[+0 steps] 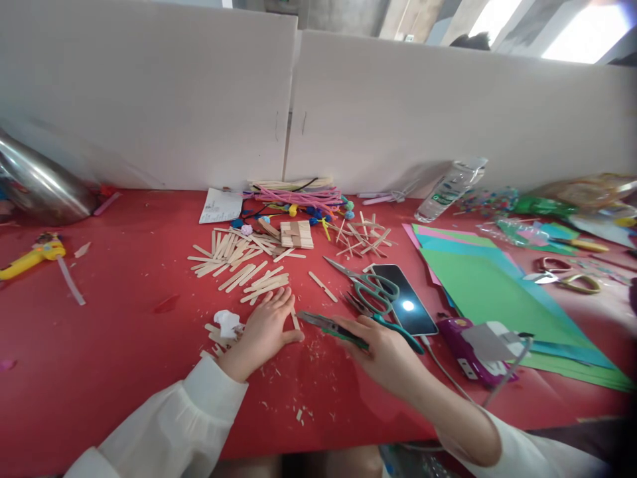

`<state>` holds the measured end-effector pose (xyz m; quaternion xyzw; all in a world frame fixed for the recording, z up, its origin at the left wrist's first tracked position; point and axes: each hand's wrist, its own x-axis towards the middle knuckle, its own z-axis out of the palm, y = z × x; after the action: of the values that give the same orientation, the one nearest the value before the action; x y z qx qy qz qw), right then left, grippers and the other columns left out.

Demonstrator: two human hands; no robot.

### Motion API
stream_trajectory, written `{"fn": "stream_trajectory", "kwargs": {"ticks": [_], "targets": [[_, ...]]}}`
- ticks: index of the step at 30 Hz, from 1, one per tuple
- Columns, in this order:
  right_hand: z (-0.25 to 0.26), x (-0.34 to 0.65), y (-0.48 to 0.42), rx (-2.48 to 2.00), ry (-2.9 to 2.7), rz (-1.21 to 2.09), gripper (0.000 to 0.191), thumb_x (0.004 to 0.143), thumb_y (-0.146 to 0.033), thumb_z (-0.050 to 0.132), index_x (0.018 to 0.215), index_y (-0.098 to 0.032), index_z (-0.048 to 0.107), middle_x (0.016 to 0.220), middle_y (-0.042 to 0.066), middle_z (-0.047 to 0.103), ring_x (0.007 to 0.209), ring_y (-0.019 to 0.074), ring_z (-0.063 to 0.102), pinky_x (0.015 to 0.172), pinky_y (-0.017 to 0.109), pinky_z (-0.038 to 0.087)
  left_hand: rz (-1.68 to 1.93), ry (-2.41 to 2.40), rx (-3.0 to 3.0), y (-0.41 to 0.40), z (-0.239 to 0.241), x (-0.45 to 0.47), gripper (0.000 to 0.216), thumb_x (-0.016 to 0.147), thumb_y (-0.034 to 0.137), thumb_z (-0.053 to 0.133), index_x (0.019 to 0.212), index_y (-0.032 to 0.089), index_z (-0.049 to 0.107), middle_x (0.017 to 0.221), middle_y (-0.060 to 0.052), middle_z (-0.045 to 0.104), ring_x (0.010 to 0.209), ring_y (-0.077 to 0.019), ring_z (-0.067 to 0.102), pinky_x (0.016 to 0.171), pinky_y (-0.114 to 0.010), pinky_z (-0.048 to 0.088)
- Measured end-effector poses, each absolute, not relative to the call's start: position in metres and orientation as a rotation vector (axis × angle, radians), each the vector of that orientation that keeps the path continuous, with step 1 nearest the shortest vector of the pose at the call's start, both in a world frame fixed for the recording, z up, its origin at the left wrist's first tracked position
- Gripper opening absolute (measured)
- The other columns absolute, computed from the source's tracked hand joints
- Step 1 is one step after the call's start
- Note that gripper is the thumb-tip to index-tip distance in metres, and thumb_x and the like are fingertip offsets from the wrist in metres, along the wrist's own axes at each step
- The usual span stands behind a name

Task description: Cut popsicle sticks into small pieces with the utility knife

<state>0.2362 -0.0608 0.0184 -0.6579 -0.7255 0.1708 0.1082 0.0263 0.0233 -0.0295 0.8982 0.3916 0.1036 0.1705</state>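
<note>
My left hand lies low over the red table, fingers stretched out and thumb apart. Between its forefinger and thumb is a wooden craft stick, close to the thumb tip. My right hand is closed around a dark, green-edged bladed tool; my fingers hide much of it, so its exact kind is unclear. The tool's tip points left, just beside that stick. Past my left fingertips spread many loose craft sticks. Scissors with grey-green handles rest partly on a phone, near a teal-handled tool.
Coloured paper sheets, a purple device with a cable and a water bottle stand at right. A yellow glue gun and a metal jug are left. White panels close off the back. Pink pipe cleaners lie before them.
</note>
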Motion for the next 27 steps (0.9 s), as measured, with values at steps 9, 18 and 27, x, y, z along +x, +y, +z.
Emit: {"fn": "stream_trajectory", "kwargs": {"ticks": [9,18,27], "targets": [[0.034,0.217,-0.067,-2.024,-2.602,-0.028,0.046,0.08,-0.009,0.045,0.125,-0.019,0.052,0.091,0.009,0.062,0.061,0.0153,0.063,0.044,0.021,0.041,0.295,1.109,2.547,0.023,-0.031,0.026,0.07,0.082,0.056,0.045,0.128,0.004,0.043,0.137,-0.022,0.039,0.13,-0.0277,0.033,0.106,-0.046,0.028],[0.069,0.181,-0.06,-2.115,-2.833,-0.113,0.048,0.081,-0.004,0.041,0.126,-0.016,0.049,0.094,0.015,0.063,0.066,0.0203,0.065,0.045,0.024,0.045,0.247,1.107,2.572,0.022,-0.017,0.029,0.056,0.078,0.038,0.061,0.124,0.009,0.048,0.136,-0.018,0.043,0.13,-0.0263,0.034,0.106,-0.042,0.028],[0.043,0.231,-0.041,-1.977,-2.217,0.701,0.038,0.079,-0.015,0.046,0.113,-0.022,0.061,0.088,0.004,0.07,0.078,0.0199,0.065,0.067,0.027,0.047,0.232,1.125,2.526,0.025,-0.019,0.029,0.058,0.08,0.04,0.057,0.128,0.01,0.045,0.137,-0.019,0.04,0.13,-0.0268,0.032,0.106,-0.044,0.027]]}}
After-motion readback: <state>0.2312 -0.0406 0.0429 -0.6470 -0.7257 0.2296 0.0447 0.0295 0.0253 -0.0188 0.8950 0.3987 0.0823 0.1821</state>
